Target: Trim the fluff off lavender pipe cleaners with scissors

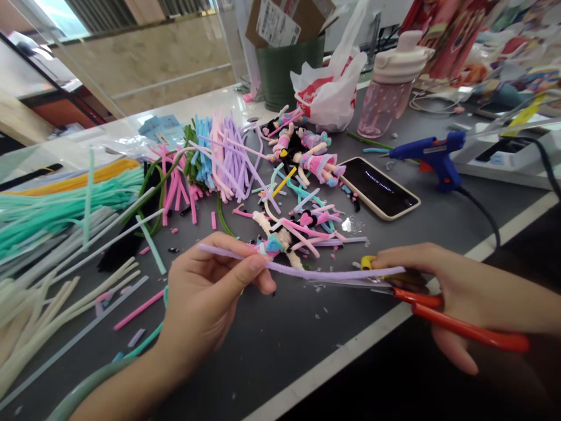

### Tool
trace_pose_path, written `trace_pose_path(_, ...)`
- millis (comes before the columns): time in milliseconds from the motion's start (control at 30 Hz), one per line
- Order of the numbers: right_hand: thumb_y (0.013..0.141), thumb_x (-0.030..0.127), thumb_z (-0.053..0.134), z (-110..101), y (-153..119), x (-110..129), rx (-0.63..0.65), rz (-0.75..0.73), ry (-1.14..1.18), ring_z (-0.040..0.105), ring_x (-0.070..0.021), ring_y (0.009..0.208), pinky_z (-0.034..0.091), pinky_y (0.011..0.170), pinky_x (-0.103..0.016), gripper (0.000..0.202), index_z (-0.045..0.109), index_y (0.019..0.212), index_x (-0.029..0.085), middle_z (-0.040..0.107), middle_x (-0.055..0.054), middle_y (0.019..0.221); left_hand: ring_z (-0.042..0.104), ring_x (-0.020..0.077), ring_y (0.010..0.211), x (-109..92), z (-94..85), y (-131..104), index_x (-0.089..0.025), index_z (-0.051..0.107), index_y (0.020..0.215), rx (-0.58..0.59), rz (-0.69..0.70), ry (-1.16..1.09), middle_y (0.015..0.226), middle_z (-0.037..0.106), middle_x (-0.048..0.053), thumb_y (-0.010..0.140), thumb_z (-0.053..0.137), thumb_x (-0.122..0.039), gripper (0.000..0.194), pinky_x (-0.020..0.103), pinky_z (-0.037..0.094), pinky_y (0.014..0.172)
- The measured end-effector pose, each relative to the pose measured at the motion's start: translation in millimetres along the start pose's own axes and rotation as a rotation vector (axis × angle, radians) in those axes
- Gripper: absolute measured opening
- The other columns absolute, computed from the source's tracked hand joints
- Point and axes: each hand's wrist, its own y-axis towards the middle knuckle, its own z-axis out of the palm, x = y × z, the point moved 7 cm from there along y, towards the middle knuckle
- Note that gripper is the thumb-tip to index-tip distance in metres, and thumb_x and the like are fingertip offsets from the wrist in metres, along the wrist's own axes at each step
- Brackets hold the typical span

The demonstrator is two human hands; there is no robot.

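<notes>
Between thumb and fingers, my left hand (pixel 214 292) pinches a lilac pipe cleaner (pixel 324 273) that stretches nearly level to the right. My right hand (pixel 460 292) is closed around red-handled scissors (pixel 473 330). Their blades point left, just below the pipe cleaner's right part; whether they touch it I cannot tell. By my right fingertips a small yellow piece (pixel 367 262) shows. Beyond my left fingertips lies a small pipe-cleaner doll (pixel 274 242) in pink and blue, partly hidden. Several more dolls (pixel 318 164) lie farther back.
Bundled lilac pipe cleaners (pixel 236 158) stand behind, with green ones (pixel 87 204) at left. A phone (pixel 379 187), a blue glue gun (pixel 432 155) with its cord, a pink bottle (pixel 390 88) and a plastic bag (pixel 331 93) occupy the back right. Offcuts litter the grey table (pixel 307 345).
</notes>
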Motion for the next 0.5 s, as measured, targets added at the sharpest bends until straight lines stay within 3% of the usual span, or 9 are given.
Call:
trace_pose_path(133, 0.057, 0.018, 0.072, 6.7, 2.3, -7.4, 0.16, 0.054, 0.094, 0.051, -0.01, 0.048, 0.03, 0.039, -0.018, 0.028, 0.063, 0.083, 0.023, 0.052, 0.011, 0.049, 0.064, 0.0116, 0.044, 0.0, -0.2, -0.1, -0.022, 0.074, 0.062, 0.009, -0.007, 0.025, 0.047, 0.068, -0.002, 0.065, 0.081, -0.006, 0.017, 0.018, 0.051, 0.048)
trace_pose_path(233, 0.06, 0.011, 0.062, 8.6, 4.1, -9.6, 0.234, 0.101, 0.091, 0.05, -0.0081, 0.048, 0.025, 0.036, -0.016, 0.023, 0.059, 0.08, 0.022, 0.05, 0.012, 0.048, 0.063, 0.0117, 0.044, -0.7, -1.3, -0.9, -0.021, 0.072, 0.061, 0.001, -0.012, 0.045, 0.047, 0.068, -0.002, 0.066, 0.081, -0.008, 0.016, 0.019, 0.051, 0.049)
trace_pose_path(500, 0.06, 0.007, 0.055, 6.1, 8.3, -10.4, 0.292, 0.164, 0.098, 0.047, -0.0072, 0.042, 0.023, 0.034, -0.016, 0.033, 0.063, 0.088, 0.021, 0.056, 0.012, 0.05, 0.06, 0.0119, 0.041, -1.9, -3.2, 0.7, -0.02, 0.071, 0.06, -0.022, -0.01, 0.092, 0.045, 0.066, -0.002, 0.066, 0.079, -0.01, 0.014, 0.021, 0.047, 0.047)
